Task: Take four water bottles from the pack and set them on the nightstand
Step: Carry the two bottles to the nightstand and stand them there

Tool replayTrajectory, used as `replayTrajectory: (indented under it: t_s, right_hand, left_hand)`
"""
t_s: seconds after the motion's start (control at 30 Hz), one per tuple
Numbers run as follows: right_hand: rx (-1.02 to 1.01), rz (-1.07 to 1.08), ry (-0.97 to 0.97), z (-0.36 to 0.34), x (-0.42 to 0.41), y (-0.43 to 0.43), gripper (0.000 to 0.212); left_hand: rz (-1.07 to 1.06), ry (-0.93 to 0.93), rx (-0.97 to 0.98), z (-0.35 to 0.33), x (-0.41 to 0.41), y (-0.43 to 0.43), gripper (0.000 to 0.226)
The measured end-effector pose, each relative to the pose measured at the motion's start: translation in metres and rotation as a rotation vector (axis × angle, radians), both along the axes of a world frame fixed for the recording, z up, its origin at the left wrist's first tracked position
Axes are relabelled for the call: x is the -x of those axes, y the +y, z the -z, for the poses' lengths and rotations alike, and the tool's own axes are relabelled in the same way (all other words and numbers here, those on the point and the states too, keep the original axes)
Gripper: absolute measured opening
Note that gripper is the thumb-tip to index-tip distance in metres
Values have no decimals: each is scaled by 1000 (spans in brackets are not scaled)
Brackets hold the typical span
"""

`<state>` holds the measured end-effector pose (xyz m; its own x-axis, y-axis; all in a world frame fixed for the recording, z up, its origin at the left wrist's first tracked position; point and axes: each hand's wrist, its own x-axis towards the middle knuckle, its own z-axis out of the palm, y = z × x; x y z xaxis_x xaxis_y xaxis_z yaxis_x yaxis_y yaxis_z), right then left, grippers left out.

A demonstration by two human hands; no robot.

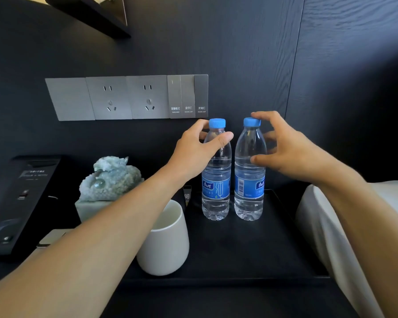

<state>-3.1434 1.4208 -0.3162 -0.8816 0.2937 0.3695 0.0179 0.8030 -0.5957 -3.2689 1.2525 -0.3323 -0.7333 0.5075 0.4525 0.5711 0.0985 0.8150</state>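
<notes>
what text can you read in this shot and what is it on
Left bottle, blue label: large "纯"; the brand logo and small print are too blurred to read.
Right bottle, blue label: a barcode and part of the same logo, unreadable.
Switch panel: "温馨模式", "读书灯", "床头灯"; the English beneath is too small.
Small card behind the white cup: "间".
Black device at left: print too blurred.

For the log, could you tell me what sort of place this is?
Probably a hotel bedside: a switch panel labelled for reading and bedside lamps, a desk phone, and white bedding beside the dark tray.
</notes>
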Motion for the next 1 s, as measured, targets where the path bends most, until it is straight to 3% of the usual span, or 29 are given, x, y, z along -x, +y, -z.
replayTrajectory:
  t_s: [0.27, 0.4, 0.53, 0.63, 1.0]
  right_hand:
    - [-49, 131, 236, 20, 14, -17, 87]
    - [-80, 125, 188, 20, 15, -17, 88]
    - [-16, -13, 83, 14, 9, -6, 87]
    - [-20, -19, 114, 17, 11, -3, 87]
    - [34, -34, 213, 29, 15, -4, 94]
  left_hand:
    - [-43, 22, 63, -2, -3, 0, 44]
    - [-36, 1, 116, -3, -5, -2, 41]
    - [57, -185, 218, -5, -9, -9, 33]
    - [113, -237, 265, -1, -7, -15, 50]
    - [23, -89, 213, 8, 0, -7, 73]
